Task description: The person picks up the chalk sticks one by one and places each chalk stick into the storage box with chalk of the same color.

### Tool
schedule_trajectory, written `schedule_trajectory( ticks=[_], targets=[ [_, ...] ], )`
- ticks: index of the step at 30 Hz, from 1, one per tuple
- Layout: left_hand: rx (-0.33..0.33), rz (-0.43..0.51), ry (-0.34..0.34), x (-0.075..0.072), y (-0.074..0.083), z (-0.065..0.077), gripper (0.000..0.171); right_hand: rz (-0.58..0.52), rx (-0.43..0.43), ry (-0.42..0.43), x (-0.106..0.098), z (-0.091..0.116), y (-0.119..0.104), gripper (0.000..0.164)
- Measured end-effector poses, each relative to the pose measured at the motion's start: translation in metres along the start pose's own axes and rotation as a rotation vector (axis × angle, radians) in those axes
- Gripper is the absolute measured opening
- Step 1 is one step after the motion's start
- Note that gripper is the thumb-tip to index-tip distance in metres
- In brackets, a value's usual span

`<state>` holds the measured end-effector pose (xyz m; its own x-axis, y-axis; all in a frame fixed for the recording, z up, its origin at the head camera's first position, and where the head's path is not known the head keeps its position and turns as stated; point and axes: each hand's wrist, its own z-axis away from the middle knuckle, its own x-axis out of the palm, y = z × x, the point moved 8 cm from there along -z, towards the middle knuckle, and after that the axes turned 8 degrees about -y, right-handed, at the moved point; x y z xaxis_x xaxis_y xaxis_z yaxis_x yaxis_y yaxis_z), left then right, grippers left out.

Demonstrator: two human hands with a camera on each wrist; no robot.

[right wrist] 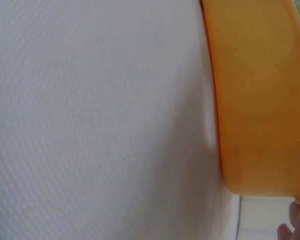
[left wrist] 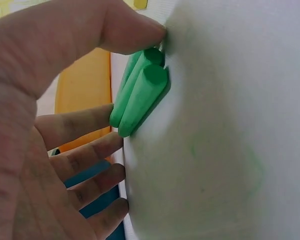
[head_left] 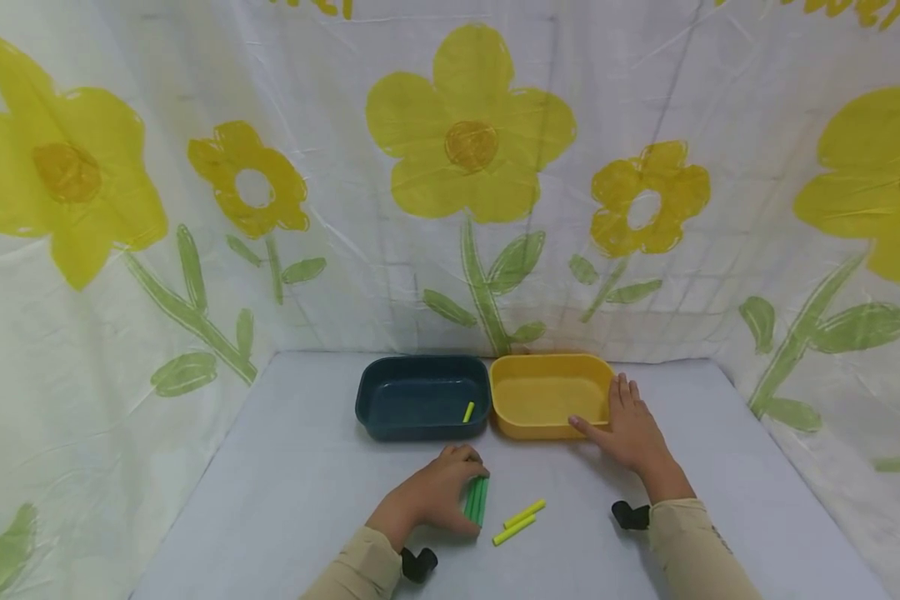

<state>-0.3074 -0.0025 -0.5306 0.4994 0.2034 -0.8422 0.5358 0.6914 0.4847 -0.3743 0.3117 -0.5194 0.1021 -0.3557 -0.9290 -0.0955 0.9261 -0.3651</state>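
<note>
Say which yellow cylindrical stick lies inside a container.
The yellow stick in the dark teal rectangular container, near its right end; the other two lie on the white table.

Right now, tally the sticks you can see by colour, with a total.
Green sticks: 3 in sight, pinched by the left hand
Yellow sticks: 3 (2 on the table, 1 in the dark blue tray)
Total: 6 in sight

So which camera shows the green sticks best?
The left wrist view: the green sticks appear large and close there, with round ends visible. The head view shows them small, partly covered by the left hand; the right wrist view doesn't show them.
</note>
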Motion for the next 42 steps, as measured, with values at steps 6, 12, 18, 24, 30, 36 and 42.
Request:
schedule_trajectory(
  ticks=[6, 12, 18, 24, 30, 36, 42],
  targets=[
    [0.014, 0.007, 0.014, 0.0, 0.002, 0.0, 0.071, 0.016, -0.01, 0.023, -0.002, 0.001, -0.001, 0.127],
    [0.03, 0.025, 0.035, -0.002, 0.005, -0.001, 0.072, 0.022, -0.009, 0.021, -0.003, 0.001, -0.001, 0.128],
    [0.049, 0.038, 0.07, -0.005, 0.009, -0.004, 0.074, 0.027, -0.006, 0.014, -0.001, 0.002, -0.002, 0.129],
    [0.083, 0.031, 0.145, -0.019, 0.021, -0.006, 0.076, 0.014, -0.003, 0.012, 0.0, 0.003, -0.002, 0.13],
    [0.132, 0.034, 0.223, -0.037, 0.032, -0.008, 0.077, 0.027, 0.0, 0.009, 0.003, 0.001, 0.0, 0.13],
    [0.164, -0.003, 0.299, -0.053, 0.042, -0.013, 0.074, 0.026, -0.001, 0.01, 0.002, 0.001, 0.0, 0.131],
    [0.135, 0.0, 0.334, -0.062, 0.042, -0.023, 0.07, 0.034, 0.0, 0.01, 0.001, 0.0, -0.001, 0.13]
  ],
)
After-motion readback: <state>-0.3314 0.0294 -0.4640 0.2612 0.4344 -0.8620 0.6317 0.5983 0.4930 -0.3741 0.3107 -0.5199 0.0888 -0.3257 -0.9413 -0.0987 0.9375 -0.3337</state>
